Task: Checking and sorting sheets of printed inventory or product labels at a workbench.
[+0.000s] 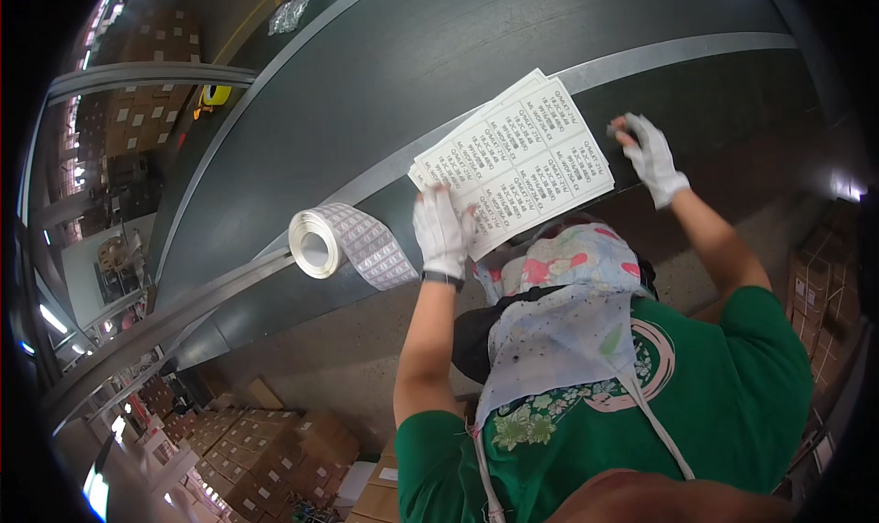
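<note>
the gloved left grip (441, 237) rests on printed sheets (538, 161) spread to its right, clasp unclear; the right grip (648, 159), fingers curled, hangs just beside them, contents unclear. the step appears to be steadying; the next move calls for a light pinch.

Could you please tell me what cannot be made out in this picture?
In the head view:
Lower sheets: mostly hidden by the top sheet.
Sheet area under the left hand: covered.
Printing on the label strip: too small.
Clear plastic: cut off by the upper edge.
</note>
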### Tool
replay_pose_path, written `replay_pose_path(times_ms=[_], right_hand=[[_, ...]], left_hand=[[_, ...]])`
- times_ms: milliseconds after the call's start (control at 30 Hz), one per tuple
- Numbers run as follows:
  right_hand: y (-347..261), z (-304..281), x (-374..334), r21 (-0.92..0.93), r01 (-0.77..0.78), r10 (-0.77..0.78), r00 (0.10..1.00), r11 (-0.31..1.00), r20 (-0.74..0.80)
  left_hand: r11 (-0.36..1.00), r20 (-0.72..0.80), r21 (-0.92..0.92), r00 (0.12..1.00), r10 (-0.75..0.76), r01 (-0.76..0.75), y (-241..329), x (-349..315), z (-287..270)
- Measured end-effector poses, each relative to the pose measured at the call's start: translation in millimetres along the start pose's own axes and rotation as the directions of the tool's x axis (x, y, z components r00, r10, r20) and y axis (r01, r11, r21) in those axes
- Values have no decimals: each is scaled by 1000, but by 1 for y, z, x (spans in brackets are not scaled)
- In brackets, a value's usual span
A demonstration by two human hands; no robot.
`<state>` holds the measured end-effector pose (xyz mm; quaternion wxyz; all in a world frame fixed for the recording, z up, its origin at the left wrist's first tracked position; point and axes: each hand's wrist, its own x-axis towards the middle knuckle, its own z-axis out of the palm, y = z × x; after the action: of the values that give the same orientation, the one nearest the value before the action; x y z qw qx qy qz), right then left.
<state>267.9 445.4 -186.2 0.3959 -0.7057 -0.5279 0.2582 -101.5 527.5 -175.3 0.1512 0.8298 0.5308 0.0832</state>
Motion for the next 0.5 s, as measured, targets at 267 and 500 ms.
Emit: replay_pose_path(times_ms=[267,500], right_hand=[[-65,82,-100,559,-826,596,487,77,638],[-70,81,-89,572,-785,716,539,236,444]], left_hand=[[996,39,61,997,-73,71,-5,82,8],[956,140,-46,949,-281,290,18,22,-11]])
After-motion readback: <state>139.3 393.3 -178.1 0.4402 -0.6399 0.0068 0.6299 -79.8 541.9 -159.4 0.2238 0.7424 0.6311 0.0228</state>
